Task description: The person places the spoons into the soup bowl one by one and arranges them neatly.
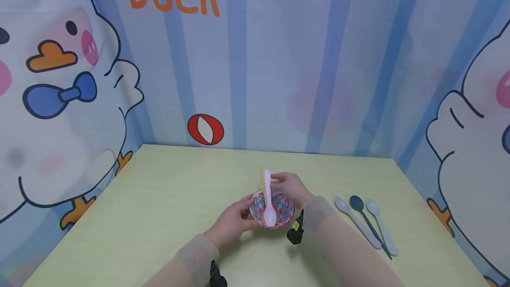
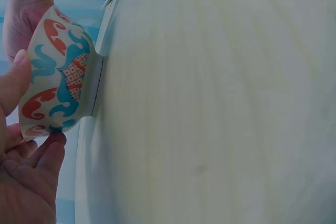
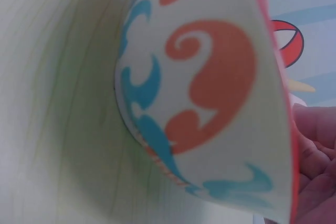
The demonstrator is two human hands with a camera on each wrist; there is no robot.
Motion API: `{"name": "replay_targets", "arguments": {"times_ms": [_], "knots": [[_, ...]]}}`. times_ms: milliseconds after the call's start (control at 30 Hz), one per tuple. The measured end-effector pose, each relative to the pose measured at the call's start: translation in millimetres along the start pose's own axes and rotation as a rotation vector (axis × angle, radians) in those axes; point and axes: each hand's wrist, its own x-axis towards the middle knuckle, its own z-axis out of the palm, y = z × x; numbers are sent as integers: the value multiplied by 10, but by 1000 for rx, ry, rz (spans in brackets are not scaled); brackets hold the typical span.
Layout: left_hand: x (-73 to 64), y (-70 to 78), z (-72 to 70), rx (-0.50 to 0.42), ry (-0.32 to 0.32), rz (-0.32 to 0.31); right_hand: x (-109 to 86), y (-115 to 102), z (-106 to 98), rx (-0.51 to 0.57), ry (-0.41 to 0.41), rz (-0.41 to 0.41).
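A small bowl (image 1: pixel 283 209) with a red rim and a red and blue pattern stands on the table. My left hand (image 1: pixel 235 219) grips its left side, with the thumb near the rim and the fingers low on the wall, as the left wrist view shows the bowl (image 2: pixel 63 77) from outside. In the bowl lean a pink spoon (image 1: pixel 268 198) and, behind it, a yellow utensil (image 1: pixel 261 178) that is mostly hidden. Above the bowl's right side, my right hand (image 1: pixel 292 188) pinches the pink spoon's handle. Curled fingers (image 3: pixel 315 156) show beyond the rim in the right wrist view.
To the right on the pale yellow table (image 1: pixel 179 189) lie a lavender spoon (image 1: pixel 358 223), a dark teal spoon (image 1: pixel 368 220) and a pale blue-grey spoon (image 1: pixel 382 225), close together. A striped duck-print curtain (image 1: pixel 271 56) hangs behind the table's far edge.
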Motion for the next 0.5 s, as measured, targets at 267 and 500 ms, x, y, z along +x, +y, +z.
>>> {"name": "replay_targets", "arguments": {"times_ms": [267,500], "knots": [[7,-12,4,17,1,-7,-17,6,-27,8,9,8],[7,-8,8,16,-1,-26,-75,9,-106,24,27,1]]}}
